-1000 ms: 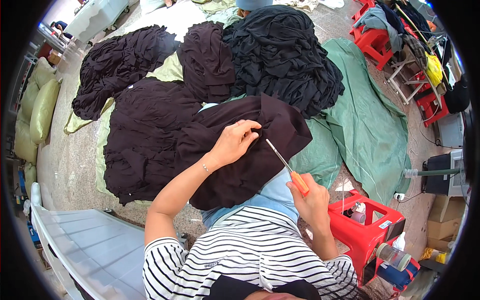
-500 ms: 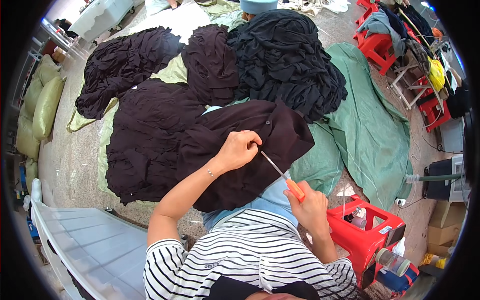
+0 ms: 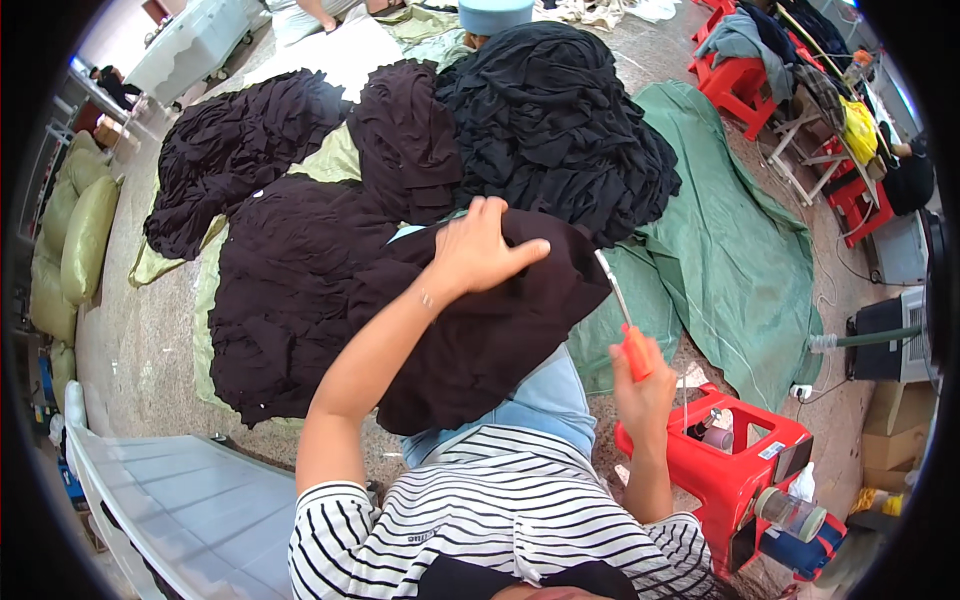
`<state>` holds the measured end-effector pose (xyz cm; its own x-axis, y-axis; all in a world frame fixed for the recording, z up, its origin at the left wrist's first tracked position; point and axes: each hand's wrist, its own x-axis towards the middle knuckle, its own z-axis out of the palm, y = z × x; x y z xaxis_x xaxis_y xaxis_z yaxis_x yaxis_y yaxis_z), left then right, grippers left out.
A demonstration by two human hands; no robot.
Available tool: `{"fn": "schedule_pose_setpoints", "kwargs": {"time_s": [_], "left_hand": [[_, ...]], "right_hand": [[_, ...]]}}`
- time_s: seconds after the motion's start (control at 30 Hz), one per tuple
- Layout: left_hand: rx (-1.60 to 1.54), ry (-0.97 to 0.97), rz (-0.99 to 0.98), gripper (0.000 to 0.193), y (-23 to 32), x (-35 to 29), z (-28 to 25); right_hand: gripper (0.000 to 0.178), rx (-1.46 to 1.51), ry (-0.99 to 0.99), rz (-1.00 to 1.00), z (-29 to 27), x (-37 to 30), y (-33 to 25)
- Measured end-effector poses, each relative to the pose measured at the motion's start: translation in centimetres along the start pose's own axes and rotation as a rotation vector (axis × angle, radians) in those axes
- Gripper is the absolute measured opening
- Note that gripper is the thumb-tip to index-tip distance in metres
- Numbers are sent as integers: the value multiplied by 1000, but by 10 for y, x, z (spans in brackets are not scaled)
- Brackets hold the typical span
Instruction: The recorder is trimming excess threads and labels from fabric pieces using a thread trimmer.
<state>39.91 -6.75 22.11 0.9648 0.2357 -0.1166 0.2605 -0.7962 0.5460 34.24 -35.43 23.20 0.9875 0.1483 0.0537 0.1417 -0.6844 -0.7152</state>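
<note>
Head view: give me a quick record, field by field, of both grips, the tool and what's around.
Left grip: on the dark brown cloth, thumb spread; any pinch unclear
Right grip: closed around the orange-handled tool
Tool tip: near the cloth's edge; contact unclear
Lap: cloth over light blue trousers
Beyond: black fabric pile
Right side: green sheet, red stool

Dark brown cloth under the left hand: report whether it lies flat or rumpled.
Rumpled. The dark brown cloth drapes over the light-blue trousers, with creases and a raised fold beside the left hand.
</note>
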Motion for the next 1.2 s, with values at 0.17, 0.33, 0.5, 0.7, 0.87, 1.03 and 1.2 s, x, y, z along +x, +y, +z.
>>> {"fn": "schedule_pose_setpoints", "kwargs": {"time_s": [0.17,0.33,0.5,0.7,0.87,1.03,1.2], "left_hand": [[213,7,373,15,19,49,40],[224,224,270,80,64,32,52],[352,78,370,10,19,60,59],[193,147,1054,19,73,9,46],[531,-324,811,83,84,-25,88],[560,-454,515,42,60,-19,132],[-245,-65,812,22,39,-22,64]], "right_hand": [[27,-64,175,28,-11,13,29],[26,-86,221,93,-25,11,57],[30,-110,219,129,-22,11,67],[32,-151,171,196,-18,11,70],[31,-83,196,191,-18,12,68],[30,-85,195,173,-17,6,75],[29,-106,174,113,-9,12,73]]}}
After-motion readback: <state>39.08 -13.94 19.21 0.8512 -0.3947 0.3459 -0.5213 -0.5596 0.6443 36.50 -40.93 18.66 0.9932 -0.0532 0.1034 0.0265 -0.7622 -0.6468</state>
